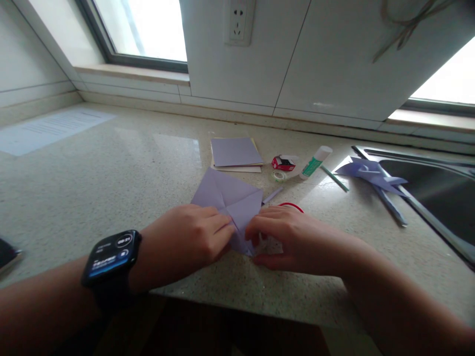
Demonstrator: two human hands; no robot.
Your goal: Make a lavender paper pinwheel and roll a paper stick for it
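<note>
- Your watch (111, 257): "00:21" seems to show; other lines blur.
- Printed sheet (55, 128) near your counter's (144, 168) back left corner: lines too small to read.
- Glue stick (311, 167), red box (282, 163) before you: markings unreadable.

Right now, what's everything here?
Sheet: 1, purple, centre
Stack: 1, purple-topped, centre
Box: 1, red, centre
Roll: 1, whitish, centre
Tube: 1, white-green, centre
Strip: 1, purple, centre
Arc: 1, red, centre
Stick: 1, green, right
Pinwheel: 1, purple, right
Sink: 1, grey, right
Page: 1, white, left
Counter: 1, beige, below
Outlet: 1, white, top
Windows: 2, white, top
Cord: 1, brown, top
Watch: 1, black, left
Left hand: 1, centre
Right hand: 1, centre
</note>
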